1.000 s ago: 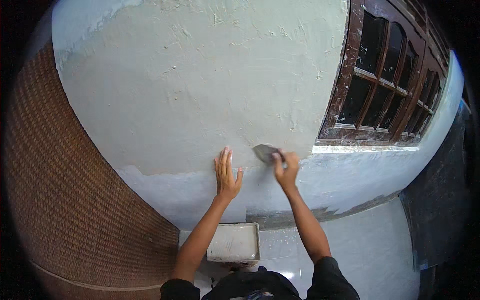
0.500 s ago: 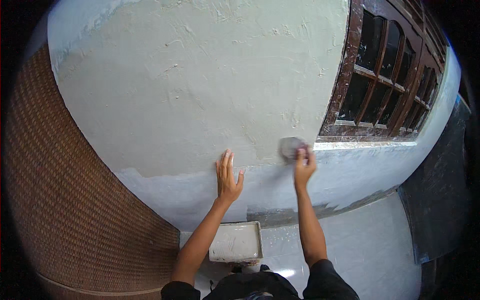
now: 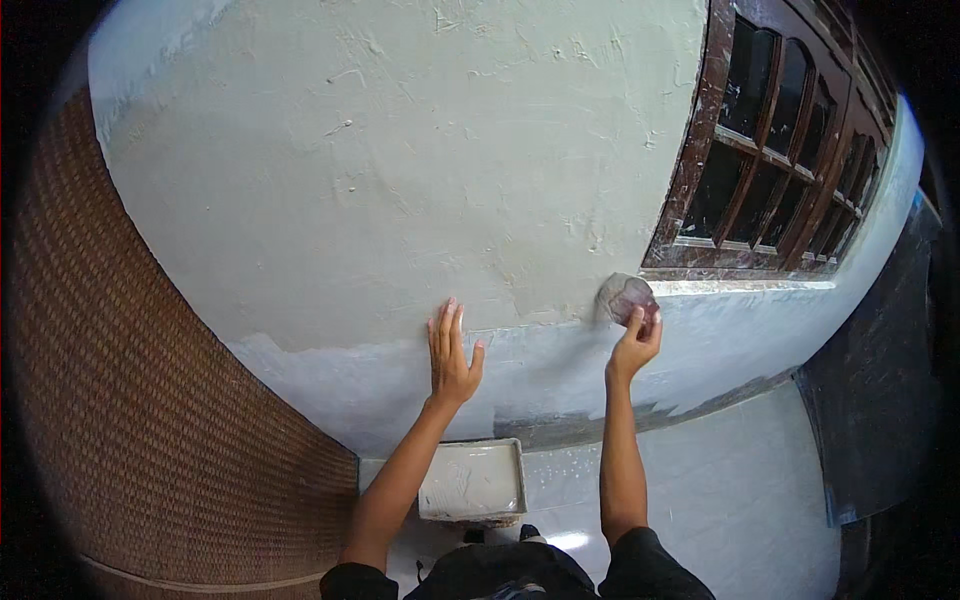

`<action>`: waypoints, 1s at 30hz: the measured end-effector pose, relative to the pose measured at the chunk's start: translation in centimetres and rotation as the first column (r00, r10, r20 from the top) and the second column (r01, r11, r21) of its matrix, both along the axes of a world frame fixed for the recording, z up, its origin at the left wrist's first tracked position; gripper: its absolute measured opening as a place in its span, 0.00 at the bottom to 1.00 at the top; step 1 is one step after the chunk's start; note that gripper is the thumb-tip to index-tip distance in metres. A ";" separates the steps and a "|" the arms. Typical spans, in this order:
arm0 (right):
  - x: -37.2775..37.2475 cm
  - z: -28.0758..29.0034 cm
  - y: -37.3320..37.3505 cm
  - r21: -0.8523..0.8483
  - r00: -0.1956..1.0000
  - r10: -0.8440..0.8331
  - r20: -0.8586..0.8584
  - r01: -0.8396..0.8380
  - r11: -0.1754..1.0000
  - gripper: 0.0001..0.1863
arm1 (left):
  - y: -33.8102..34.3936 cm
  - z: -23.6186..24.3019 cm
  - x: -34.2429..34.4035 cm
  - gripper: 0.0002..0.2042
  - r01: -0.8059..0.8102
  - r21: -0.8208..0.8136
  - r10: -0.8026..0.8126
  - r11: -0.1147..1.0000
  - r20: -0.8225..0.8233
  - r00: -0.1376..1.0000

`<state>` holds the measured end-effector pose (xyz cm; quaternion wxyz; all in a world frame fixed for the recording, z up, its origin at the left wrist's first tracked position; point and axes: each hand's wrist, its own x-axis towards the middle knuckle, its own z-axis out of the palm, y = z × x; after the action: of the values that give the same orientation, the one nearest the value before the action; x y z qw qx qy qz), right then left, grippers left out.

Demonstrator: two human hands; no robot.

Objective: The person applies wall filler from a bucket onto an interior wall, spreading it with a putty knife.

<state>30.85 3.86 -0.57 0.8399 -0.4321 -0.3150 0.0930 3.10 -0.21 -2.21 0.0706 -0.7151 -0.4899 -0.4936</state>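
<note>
The right hand (image 3: 633, 347) pinches the scraper (image 3: 627, 294) at the wall (image 3: 300, 220), two o'clock from the left hand (image 3: 455, 362), which rests there flat, fingers slightly spread, gripping nothing. The tray (image 3: 521, 478) is at the left hand's six o'clock, the window (image 3: 768, 155) at the right hand's one.

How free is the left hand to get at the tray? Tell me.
Probably yes: the left hand looks open at the wall, and nothing visible blocks the way down to the tray, though how low it sits is unclear.
</note>
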 end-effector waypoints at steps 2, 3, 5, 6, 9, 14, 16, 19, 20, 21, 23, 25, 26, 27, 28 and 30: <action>-0.8 -1.1 -0.3 0.033 0.998 0.065 0.003 -0.065 0.997 0.11 | 0.2 -0.1 0.4 0.32 0.006 0.003 -0.006 1.000 -0.005 1.000; -1.5 -2.1 -0.3 0.049 0.948 0.092 0.304 -0.112 0.992 0.11 | 0.2 0.0 1.1 0.32 0.010 -0.003 -0.010 1.000 0.003 1.000; -4.2 -2.7 -0.5 -0.006 0.744 0.154 0.651 -0.198 0.980 0.11 | 0.4 0.2 1.6 0.32 0.008 -0.015 -0.008 1.000 0.006 1.000; -5.3 -2.0 -0.9 -0.059 0.667 0.193 0.719 -0.218 0.974 0.11 | 0.5 0.2 1.8 0.32 0.017 -0.017 -0.016 1.000 0.019 1.000; -3.0 -2.3 0.6 -0.076 0.810 0.080 0.581 -0.043 0.996 0.11 | 0.5 0.0 2.1 0.32 0.032 -0.013 -0.031 0.999 0.043 0.999; -1.1 -1.2 -0.4 0.062 0.999 0.043 -0.019 -0.041 0.997 0.10 | 0.3 -0.4 1.1 0.32 0.004 0.015 -0.005 1.000 0.038 0.999; -2.4 -2.7 -0.4 -0.086 0.906 0.193 0.376 -0.173 0.981 0.08 | 0.2 0.0 2.3 0.32 0.031 0.004 -0.031 1.000 0.059 0.998; -5.7 -1.0 -0.9 -0.068 0.778 0.167 0.605 -0.158 0.985 0.06 | 0.3 0.2 2.6 0.32 0.039 -0.017 -0.037 0.999 0.076 0.996; -5.2 -1.4 -0.5 -0.095 0.792 0.141 0.595 -0.105 0.990 0.06 | 0.2 0.0 2.6 0.32 0.040 -0.017 -0.039 0.999 0.073 0.997; -4.7 -1.3 -0.3 -0.091 0.792 0.145 0.593 -0.114 0.989 0.06 | 0.2 -0.1 2.2 0.32 0.029 -0.013 -0.028 1.000 0.071 0.997; -2.8 -1.3 -0.4 -0.019 0.988 0.133 -0.083 -0.135 0.991 0.08 | 0.0 -0.4 1.4 0.32 0.009 -0.006 -0.008 1.000 0.068 0.998; -2.0 -2.4 -0.5 -0.001 0.993 0.118 0.006 -0.118 0.993 0.08 | 0.0 -0.7 1.0 0.32 0.002 0.000 -0.002 1.000 0.069 0.998; -1.9 -3.2 -0.4 0.009 0.988 0.155 0.025 -0.156 0.988 0.07 | 0.1 -0.6 1.6 0.32 0.011 -0.003 -0.011 1.000 0.072 0.997; -2.5 -3.8 -0.4 -0.029 0.948 0.161 0.275 -0.159 0.987 0.08 | 0.1 -0.4 2.1 0.32 0.015 -0.018 -0.014 1.000 0.059 0.998; -3.3 -4.5 -0.5 -0.068 0.846 0.166 0.506 -0.152 0.986 0.09 | 0.0 -0.2 2.6 0.32 0.020 -0.033 -0.019 0.999 0.045 0.999; -5.0 -3.0 -0.8 -0.098 0.792 0.206 0.574 -0.183 0.978 0.08 | 0.2 0.0 2.7 0.32 0.020 -0.034 -0.018 0.999 0.044 0.999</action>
<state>25.87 3.02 -3.56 0.6810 -0.4210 -0.5973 0.0481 5.76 0.01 -2.25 0.0428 -0.7100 -0.4929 -0.5011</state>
